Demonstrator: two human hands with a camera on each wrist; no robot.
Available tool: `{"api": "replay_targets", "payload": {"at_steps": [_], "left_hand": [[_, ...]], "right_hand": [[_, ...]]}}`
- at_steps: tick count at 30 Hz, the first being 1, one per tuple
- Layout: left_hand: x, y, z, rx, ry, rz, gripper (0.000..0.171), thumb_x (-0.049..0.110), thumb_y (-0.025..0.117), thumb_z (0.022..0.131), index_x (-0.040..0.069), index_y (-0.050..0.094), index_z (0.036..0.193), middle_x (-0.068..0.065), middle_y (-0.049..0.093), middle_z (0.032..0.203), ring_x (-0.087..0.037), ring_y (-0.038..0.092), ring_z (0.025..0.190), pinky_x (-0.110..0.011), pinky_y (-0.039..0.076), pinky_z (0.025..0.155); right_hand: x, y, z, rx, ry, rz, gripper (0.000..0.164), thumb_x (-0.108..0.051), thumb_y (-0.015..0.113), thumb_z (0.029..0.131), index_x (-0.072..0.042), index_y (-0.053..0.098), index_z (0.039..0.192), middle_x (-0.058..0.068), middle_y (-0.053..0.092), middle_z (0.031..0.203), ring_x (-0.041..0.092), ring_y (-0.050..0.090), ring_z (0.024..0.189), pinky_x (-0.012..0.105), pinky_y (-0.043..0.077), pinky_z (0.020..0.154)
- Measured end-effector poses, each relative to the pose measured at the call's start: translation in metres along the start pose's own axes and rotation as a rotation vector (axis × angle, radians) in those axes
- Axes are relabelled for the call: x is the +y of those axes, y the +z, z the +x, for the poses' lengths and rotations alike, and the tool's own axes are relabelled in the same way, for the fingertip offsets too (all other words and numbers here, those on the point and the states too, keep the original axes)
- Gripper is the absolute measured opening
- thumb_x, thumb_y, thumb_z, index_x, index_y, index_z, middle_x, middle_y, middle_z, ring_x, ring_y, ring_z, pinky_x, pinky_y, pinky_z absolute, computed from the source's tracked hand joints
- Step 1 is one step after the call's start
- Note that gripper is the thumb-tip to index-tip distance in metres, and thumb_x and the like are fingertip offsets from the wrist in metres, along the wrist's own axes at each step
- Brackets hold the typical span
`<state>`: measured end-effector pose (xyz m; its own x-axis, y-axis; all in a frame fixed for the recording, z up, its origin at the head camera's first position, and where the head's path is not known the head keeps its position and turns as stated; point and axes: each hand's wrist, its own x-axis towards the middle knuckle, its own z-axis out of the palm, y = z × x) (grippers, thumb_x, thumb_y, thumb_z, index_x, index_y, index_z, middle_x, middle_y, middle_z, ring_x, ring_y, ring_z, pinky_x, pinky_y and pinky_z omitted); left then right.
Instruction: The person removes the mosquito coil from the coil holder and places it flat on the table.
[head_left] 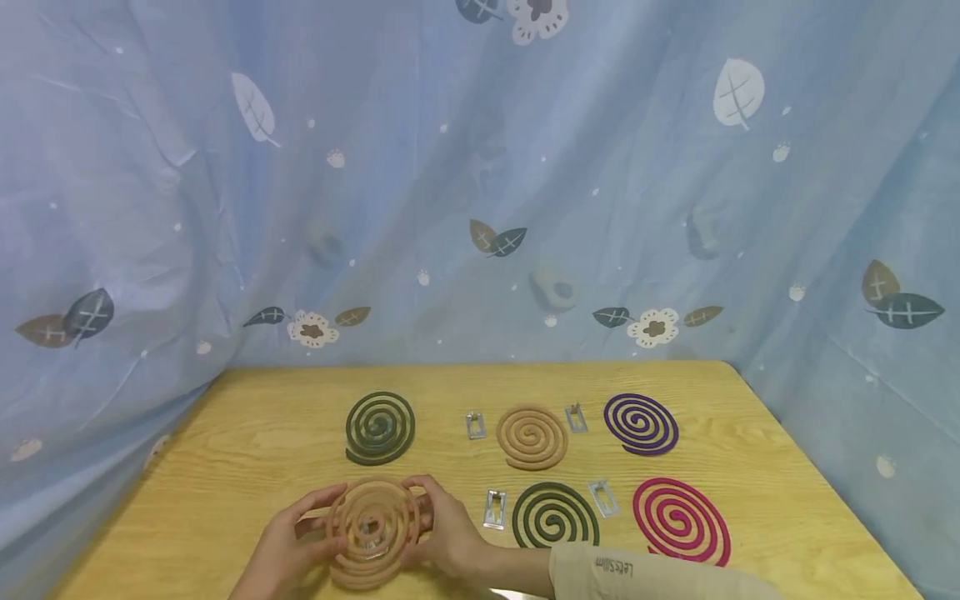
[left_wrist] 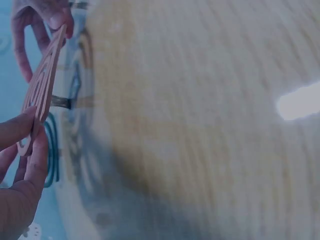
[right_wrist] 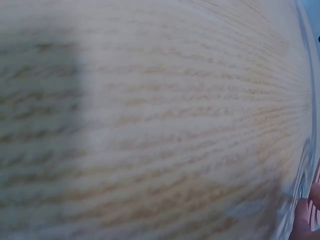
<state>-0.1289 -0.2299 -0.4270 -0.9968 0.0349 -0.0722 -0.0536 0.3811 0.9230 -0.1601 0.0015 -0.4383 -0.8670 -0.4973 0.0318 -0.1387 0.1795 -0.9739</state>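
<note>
A tan mosquito coil (head_left: 358, 578) is held flat above the table at the front left. My left hand (head_left: 288, 537) pinches its left rim between thumb and fingers, and my right hand (head_left: 452, 531) pinches the right rim. Through the coil's gaps a small metal coil stand (head_left: 371, 526) shows beneath its middle. Seen nearly edge-on in the left wrist view, the coil (left_wrist: 45, 82) is raised off the table, with the stand (left_wrist: 61, 102) beside it; whether they touch, I cannot tell. Only part of my right hand (right_wrist: 304, 217) appears in the right wrist view.
A dark green coil (head_left: 347, 427) lies behind the hands. To the right lie another tan coil (head_left: 501, 433), a purple coil (head_left: 673, 433), a second green coil (head_left: 517, 518) and a magenta coil (head_left: 726, 542). Several metal stands, one here (head_left: 487, 517), lie among them. A blue curtain (head_left: 420, 167) surrounds the wooden table (head_left: 247, 425).
</note>
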Motion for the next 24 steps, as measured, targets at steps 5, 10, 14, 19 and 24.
{"api": "replay_targets", "payload": {"at_steps": [5,10,14,19,24], "left_hand": [[0.016,0.0,0.005,-0.031,0.062,-0.067,0.064,-0.009,0.074,0.075,-0.008,0.047,0.134,-0.03,0.043,0.138,-0.032,0.062,0.102,-0.029,0.059,0.074],[0.024,0.0,0.008,-0.069,0.151,-0.038,0.062,-0.005,0.074,0.077,-0.013,0.047,0.131,-0.032,0.041,0.139,-0.032,0.062,0.102,-0.026,0.058,0.077],[0.024,0.001,0.006,-0.147,0.152,-0.078,0.065,0.002,0.075,0.08,-0.014,0.042,0.134,-0.034,0.036,0.142,-0.039,0.057,0.11,-0.028,0.057,0.081],[0.024,0.0,0.006,-0.272,0.12,-0.154,0.072,0.007,0.073,0.083,-0.01,0.035,0.141,-0.032,0.027,0.148,-0.048,0.044,0.123,-0.031,0.056,0.086],[0.024,0.007,0.01,-0.307,0.116,-0.176,0.073,0.009,0.074,0.083,-0.006,0.035,0.143,-0.03,0.026,0.149,-0.047,0.042,0.126,-0.03,0.055,0.088]], "right_hand": [[-0.005,-0.011,-0.001,0.026,-0.053,-0.065,0.081,0.011,0.081,0.062,-0.006,0.046,0.133,0.01,0.058,0.109,0.021,0.066,0.088,0.037,0.057,0.085],[-0.009,-0.021,-0.006,0.038,-0.063,-0.068,0.081,0.006,0.082,0.064,-0.006,0.047,0.135,0.01,0.06,0.112,0.018,0.063,0.087,0.049,0.05,0.095],[-0.006,-0.026,-0.012,0.04,-0.067,-0.009,0.076,0.005,0.081,0.065,0.0,0.048,0.133,0.015,0.062,0.115,0.022,0.066,0.09,0.055,0.043,0.102],[-0.002,-0.036,-0.017,0.049,-0.037,0.051,0.073,0.004,0.081,0.066,0.002,0.049,0.132,0.021,0.061,0.121,0.026,0.065,0.096,0.041,0.051,0.095],[-0.003,-0.048,-0.021,0.045,-0.03,0.106,0.072,0.006,0.08,0.067,0.006,0.047,0.132,0.024,0.059,0.124,0.031,0.065,0.097,0.034,0.055,0.089]]}}
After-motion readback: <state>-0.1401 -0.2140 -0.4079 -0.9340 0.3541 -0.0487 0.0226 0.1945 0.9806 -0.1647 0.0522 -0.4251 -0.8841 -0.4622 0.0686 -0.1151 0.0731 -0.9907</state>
